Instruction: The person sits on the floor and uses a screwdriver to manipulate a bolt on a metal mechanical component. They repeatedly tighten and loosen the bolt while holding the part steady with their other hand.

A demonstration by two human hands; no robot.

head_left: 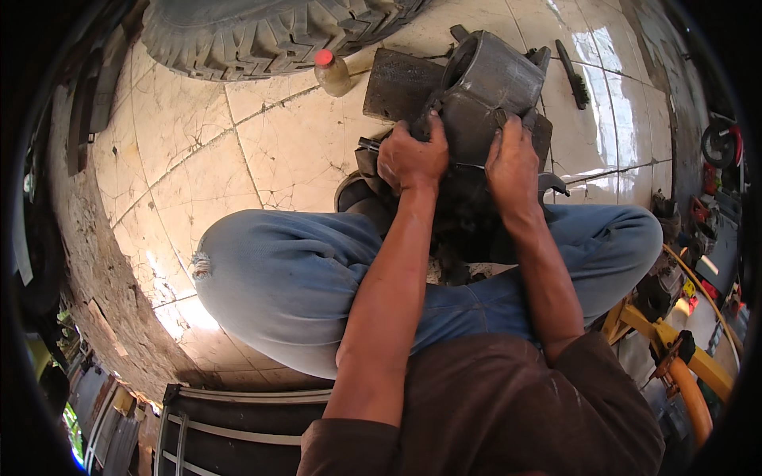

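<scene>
A heavy, dark grey metal housing (490, 91) with a round open barrel lies tilted on the floor in front of my knees. My left hand (414, 157) is closed on its near left corner, thumb pointing up along the metal. At the near right edge, my right hand (512, 163) grips the same housing with blackened fingers. Beside it on the left sits a flat dark block (402, 82). A short metal rod (368, 144) sticks out next to my left hand. Below my hands, the dark parts between my legs are too shadowed to make out.
A large knobbly tyre (278, 40) fills the far left. Near it stands a glass jar with a red lid (332, 74). A black wire brush (571, 75) lies on the cracked tile floor (190, 151) at the right. A yellow metal stand (686, 353) is at lower right.
</scene>
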